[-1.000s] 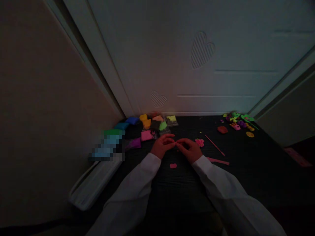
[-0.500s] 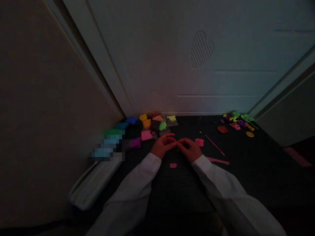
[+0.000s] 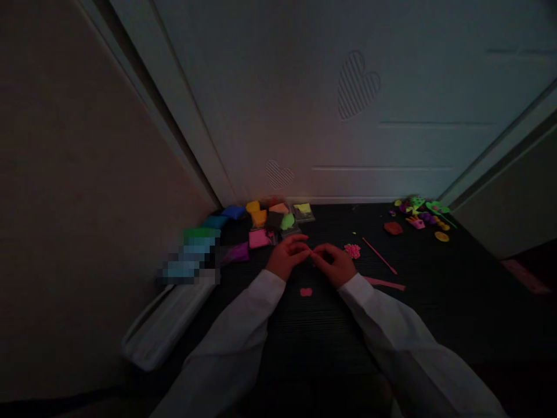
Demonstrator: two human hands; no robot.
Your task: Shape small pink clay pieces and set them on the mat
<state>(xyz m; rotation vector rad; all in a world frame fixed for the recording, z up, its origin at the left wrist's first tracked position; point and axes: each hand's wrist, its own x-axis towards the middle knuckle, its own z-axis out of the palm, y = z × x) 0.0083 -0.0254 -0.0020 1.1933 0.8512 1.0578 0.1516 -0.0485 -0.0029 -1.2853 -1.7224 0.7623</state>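
Note:
My left hand (image 3: 288,256) and my right hand (image 3: 333,265) meet at the fingertips above the dark table. Both are closed in a pinch; whatever lies between the fingertips is too small and dim to make out. A small flat pink piece (image 3: 306,292) rests on the table below them, nearer to me. Just right of my right hand sits a cluster of small pink pieces (image 3: 352,251). Beyond it lies a thin pink stick tool (image 3: 379,255). A flat pink knife-like tool (image 3: 385,283) is partly hidden behind my right wrist.
Bags of coloured modelling clay (image 3: 260,238) line the back left. A pale long case (image 3: 169,325) stands at the left, near a blurred-out patch. At the back right are small coloured clay figures (image 3: 418,212), a reddish-brown lump (image 3: 393,228) and a yellow disc (image 3: 442,236). A white door (image 3: 243,128) rises behind the table.
Both hands keep almost the same pose, fingertips together. The whole view has shifted very slightly; nothing on the table has visibly moved.

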